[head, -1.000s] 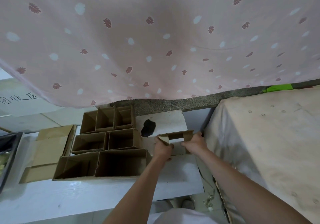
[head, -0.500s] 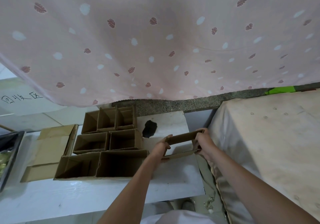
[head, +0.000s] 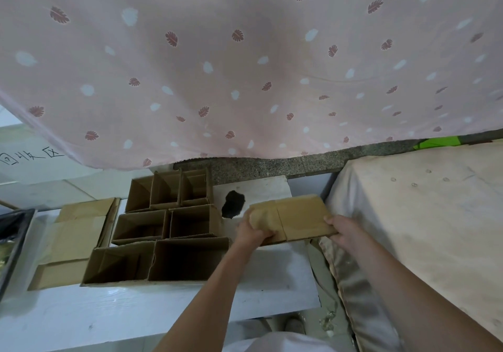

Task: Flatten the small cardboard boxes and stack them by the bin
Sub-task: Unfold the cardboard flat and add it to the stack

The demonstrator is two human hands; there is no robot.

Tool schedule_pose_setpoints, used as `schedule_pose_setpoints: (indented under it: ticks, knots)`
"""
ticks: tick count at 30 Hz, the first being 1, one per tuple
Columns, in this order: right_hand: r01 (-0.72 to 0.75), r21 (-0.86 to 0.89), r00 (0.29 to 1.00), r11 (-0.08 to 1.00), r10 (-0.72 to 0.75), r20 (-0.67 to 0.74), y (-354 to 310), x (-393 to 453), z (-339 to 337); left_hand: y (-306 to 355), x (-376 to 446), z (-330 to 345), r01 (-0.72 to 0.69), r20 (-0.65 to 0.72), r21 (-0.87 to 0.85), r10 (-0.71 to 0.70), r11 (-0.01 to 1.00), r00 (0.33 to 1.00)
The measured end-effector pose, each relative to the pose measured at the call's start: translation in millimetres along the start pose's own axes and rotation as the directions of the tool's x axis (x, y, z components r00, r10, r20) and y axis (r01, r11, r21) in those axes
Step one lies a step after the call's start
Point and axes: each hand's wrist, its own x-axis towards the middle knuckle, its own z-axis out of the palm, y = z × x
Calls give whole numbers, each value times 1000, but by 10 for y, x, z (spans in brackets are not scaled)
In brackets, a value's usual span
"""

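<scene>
Right of the open boxes (head: 168, 223), my left hand (head: 251, 233) and right hand (head: 344, 230) squeeze each end of the flat box (head: 292, 219), keeping it squashed so it can stack

White board (head: 272, 286), open cardboard boxes (head: 187, 259), flattened cardboard (head: 73, 240)

Flattened brown box (head: 295, 217), tilted, approx 7 open boxes (head: 174, 226) beside

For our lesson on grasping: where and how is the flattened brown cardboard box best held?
Grip the flattened brown cardboard box at its two short ends, one from each side, as the left hand and right hand do. It is a thin, wide sheet, so end grips should keep it flat.
</scene>
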Motion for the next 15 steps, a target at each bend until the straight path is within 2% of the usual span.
schedule_pose_setpoints:
  ticks: [1, 3, 4, 6, 9, 12, 15]
  knots:
    - [-1, 39, 1000, 999, 2, -15, 2, 9, -3, 31, -7, 7, 89, -4, -247, -93, 965, 996]
    - [0, 118, 1000, 993, 3, -27, 11, 20, 15, 92, -20, 58, 195, 70, -706, -208, 681, 976]
    - [3, 146, 1000, 989, 1, -27, 22, 9, 45, 104, -18, 101, 183, 73, -813, -215, 552, 974]
    - [1, 196, 1000, 981, 2, -16, 65, -53, 127, 142, -31, 237, 170, 89, -890, -204, 423, 975]
    - [-16, 174, 1000, 985, 14, 8, 153, -173, 272, 205, -70, 501, 197, 103, -880, -231, 432, 968]
    - [-3, 102, 999, 995, 7, -39, 207, -194, 316, 215, -76, 650, 198, 67, -873, -293, 446, 954]
    - [70, -155, 990, 985, -88, -111, 201, -140, 216, 170, -62, 585, 212, 46, -836, -321, 506, 946]
